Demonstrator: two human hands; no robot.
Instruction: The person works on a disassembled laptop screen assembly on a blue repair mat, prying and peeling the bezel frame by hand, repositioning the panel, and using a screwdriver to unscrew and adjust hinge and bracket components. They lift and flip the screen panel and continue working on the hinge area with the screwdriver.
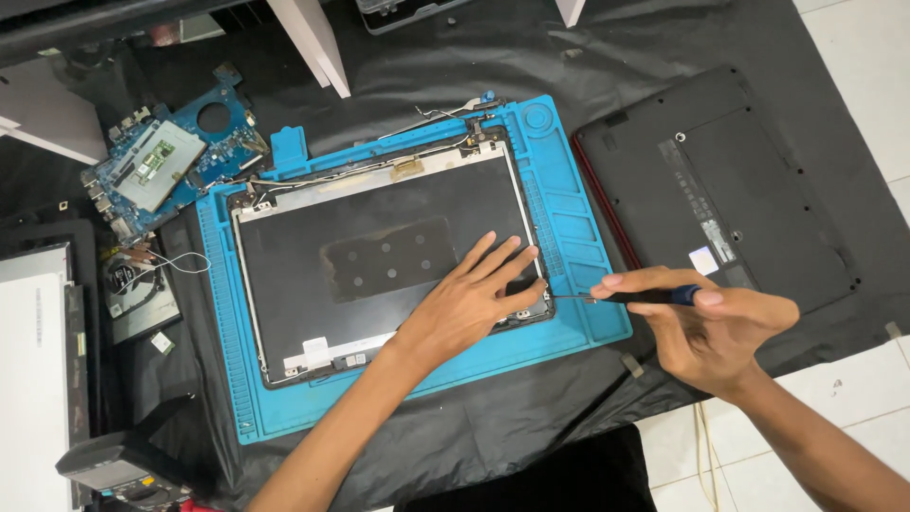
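Right hand [706, 327] has its grip pinched tight on a small blue-handled screwdriver [654, 296], tip at the lower right corner of the stripped laptop lid [379, 256], while the left hand [474, 299] lies flat and open on that panel to steady it. Lid sits on a blue repair mat [578, 246]. Looks well along: motherboard [166, 166], fan [128, 280] and bottom case [720, 190] are already off to the sides, with corner hardware apparently left.

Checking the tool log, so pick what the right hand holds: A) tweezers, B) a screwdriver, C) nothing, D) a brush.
B: the right hand grips a dark-handled screwdriver, its thin tip pointed at the lid corner beside the left hand.
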